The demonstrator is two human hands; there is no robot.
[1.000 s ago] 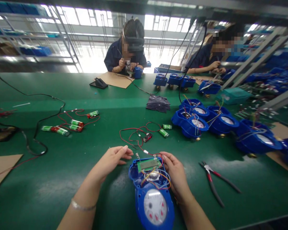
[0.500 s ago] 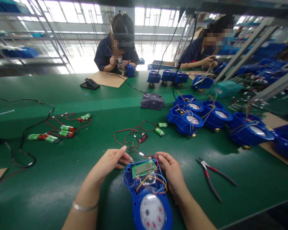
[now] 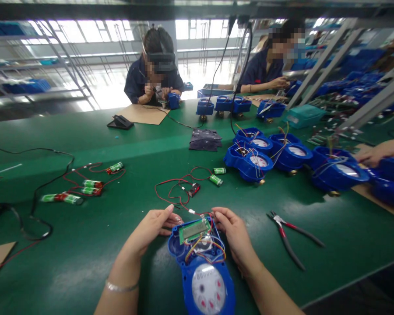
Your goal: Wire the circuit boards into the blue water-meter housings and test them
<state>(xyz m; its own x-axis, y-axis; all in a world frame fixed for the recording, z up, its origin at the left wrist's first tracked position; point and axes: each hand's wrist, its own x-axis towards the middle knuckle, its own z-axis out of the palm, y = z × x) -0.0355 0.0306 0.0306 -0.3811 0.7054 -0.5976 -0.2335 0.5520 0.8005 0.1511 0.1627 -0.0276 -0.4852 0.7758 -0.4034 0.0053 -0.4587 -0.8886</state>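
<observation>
A blue water meter (image 3: 176, 251) lies in front of me, its housing uncovered. Its round white dial (image 3: 209, 288) faces up, below a green circuit board (image 3: 188, 235) with a grey display and coloured wires. My left hand (image 3: 154, 227) is at the upper left corner, thumb raised and fingers apart, fingertips by the rim. Along the upper right edge, my right hand (image 3: 231, 232) has its fingers curled against the housing. Its thumb and forefinger are beside a red wire (image 3: 212, 222); whether they pinch it I cannot tell. A white connector (image 3: 191, 211) lies just beyond the meter.
Cutting pliers (image 3: 284, 229) with red-black handles lie at right. Several blue meters (image 3: 249, 164) stand behind them. Green batteries (image 3: 92, 187) on red leads lie left, others (image 3: 216, 180) ahead by a small black-red module (image 3: 194, 189). Two co-workers sit opposite; another person's hand (image 3: 377, 153) is at far right.
Another person's hand has come into view at the far right by the blue meters. The view has tilted slightly. My hands and the meter keep nearly the same places.
</observation>
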